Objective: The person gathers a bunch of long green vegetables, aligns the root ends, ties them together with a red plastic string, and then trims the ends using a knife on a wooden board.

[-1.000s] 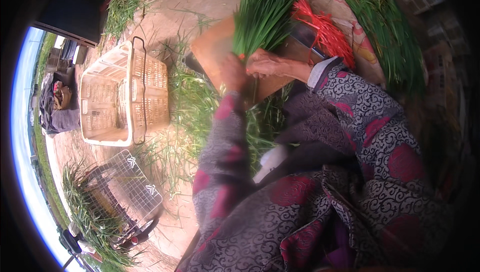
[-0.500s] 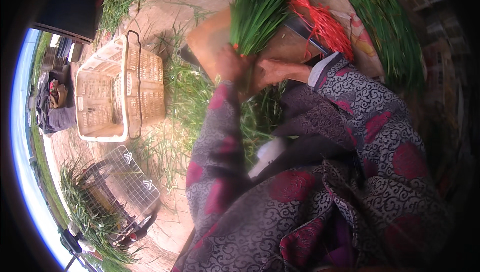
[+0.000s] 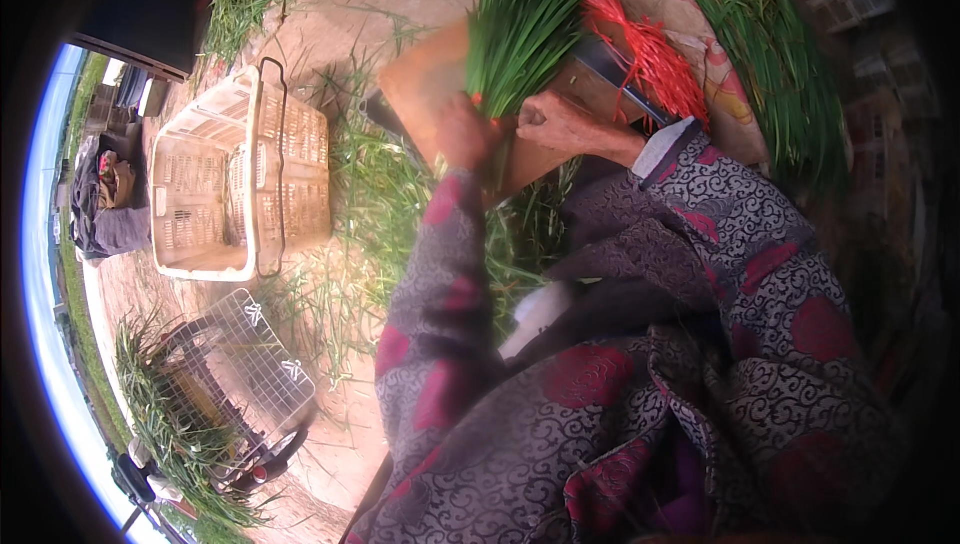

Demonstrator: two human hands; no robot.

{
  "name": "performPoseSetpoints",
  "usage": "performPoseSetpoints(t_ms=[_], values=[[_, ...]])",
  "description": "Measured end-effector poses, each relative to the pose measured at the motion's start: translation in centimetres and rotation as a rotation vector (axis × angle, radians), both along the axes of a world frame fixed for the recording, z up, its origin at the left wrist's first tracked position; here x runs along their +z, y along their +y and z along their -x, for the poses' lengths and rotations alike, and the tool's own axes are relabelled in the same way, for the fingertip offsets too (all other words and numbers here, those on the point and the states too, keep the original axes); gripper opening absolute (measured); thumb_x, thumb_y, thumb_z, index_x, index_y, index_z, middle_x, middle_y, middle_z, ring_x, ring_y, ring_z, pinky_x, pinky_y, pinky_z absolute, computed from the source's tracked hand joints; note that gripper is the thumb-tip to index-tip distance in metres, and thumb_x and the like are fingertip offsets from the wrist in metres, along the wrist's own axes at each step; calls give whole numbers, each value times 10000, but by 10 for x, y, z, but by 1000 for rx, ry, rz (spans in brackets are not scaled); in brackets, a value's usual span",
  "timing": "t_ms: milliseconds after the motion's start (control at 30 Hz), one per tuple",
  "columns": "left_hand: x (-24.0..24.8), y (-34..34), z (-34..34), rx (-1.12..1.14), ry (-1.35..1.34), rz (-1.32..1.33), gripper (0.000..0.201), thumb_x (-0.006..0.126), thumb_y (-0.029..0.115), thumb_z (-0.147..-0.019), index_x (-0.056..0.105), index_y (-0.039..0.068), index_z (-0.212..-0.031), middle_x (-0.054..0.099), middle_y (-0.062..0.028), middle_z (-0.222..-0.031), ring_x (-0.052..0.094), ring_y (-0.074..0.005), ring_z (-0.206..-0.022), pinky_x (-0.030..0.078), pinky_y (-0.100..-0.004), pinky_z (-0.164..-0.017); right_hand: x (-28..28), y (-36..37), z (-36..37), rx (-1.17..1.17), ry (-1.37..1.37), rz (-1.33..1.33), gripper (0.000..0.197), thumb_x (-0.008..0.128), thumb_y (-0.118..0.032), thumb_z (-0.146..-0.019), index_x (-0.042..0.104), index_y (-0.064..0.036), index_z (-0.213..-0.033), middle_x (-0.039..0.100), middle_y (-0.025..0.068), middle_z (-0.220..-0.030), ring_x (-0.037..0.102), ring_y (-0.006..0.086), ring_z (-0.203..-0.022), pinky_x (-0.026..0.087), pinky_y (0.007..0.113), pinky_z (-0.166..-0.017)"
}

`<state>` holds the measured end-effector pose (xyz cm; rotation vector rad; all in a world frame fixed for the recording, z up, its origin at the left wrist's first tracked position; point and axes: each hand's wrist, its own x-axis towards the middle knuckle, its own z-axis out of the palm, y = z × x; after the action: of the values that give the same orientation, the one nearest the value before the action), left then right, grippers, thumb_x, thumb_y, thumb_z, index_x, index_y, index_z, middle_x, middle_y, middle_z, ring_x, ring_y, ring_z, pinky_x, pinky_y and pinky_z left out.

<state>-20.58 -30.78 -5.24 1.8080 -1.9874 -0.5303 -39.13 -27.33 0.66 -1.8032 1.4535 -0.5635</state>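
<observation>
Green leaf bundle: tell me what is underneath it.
The brown board shows on both sides of the bundle, whose tips extend past its far edge. The bundle and left hand hide what is directly beneath.

Farmyard: cut greens (image 3: 522, 34), plastic crate (image 3: 292, 164), field (image 3: 85, 344) beyond.
</observation>
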Motion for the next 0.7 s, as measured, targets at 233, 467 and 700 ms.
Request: performPoseSetpoints(t_ms=[233, 467, 700], values=[[18, 1, -2, -9, 67, -100, 748, 882, 449, -658, 537, -7, -1140, 625, -259, -1148, 621, -420, -1065, 511, -496, -904, -1, 22, -26, 246, 61, 14, 220, 662, -212, -880, 676, -6, -957, 690, 220, -835, 701, 386, -823, 525, 459, -715], [19, -2, 3, 13, 42, -117, 793, 889, 486, -643, 539, -37, -1125, 620, -275, -1153, 601, -428, -1106, 494, -483, -941, -60, 31, -54, -89, -7, 128, 245, 748, -227, -822, 654, -3, -854, 682, 233, -812, 681, 425, -834, 527, 525, -721], [25, -4, 4, 44, 62, -190, 810, 895, 482, -628, 537, -39, -1135, 596, -266, -1214, 580, -422, -1147, 481, -475, -975, -69, 33, -60, -62, -66, 90, 276, 727, -230, -827, 625, 11, -914, 671, 243, -865, 664, 437, -857, 518, 534, -732]])
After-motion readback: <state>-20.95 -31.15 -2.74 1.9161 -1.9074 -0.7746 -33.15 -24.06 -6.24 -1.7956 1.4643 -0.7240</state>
